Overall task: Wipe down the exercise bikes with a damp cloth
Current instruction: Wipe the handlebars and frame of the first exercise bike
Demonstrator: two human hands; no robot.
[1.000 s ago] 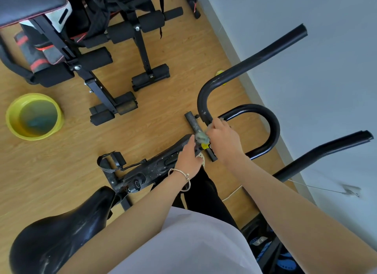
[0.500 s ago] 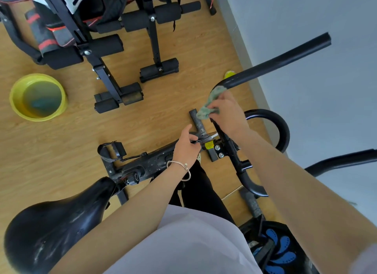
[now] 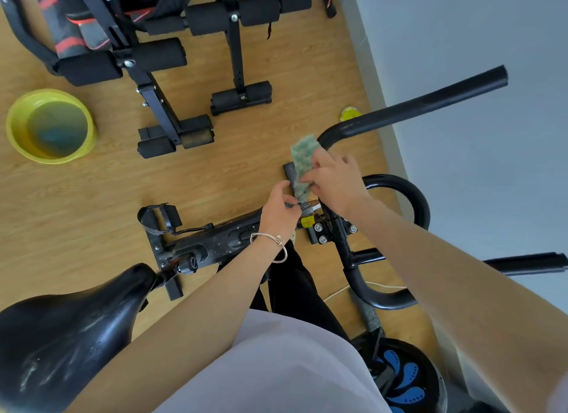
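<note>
Nearest, the black saddle [image 3: 70,335] is seen, well apart from the handlebar [image 3: 408,108] and to its left. Closer to the handlebar, beside its clamp, the left hand [image 3: 281,211] is held with fingers curled; whether anything is pinched cannot be told. Just beyond, the green cloth [image 3: 302,166] is gripped by the right hand [image 3: 335,185], fingers closed round it, and is held just beside the handlebar's bend; contact cannot be confirmed. Farther off, left of the handlebar, a yellow basin [image 3: 15,135] of water and a black weight bench [image 3: 147,59] are stood on the wooden floor [image 3: 92,212].
</note>
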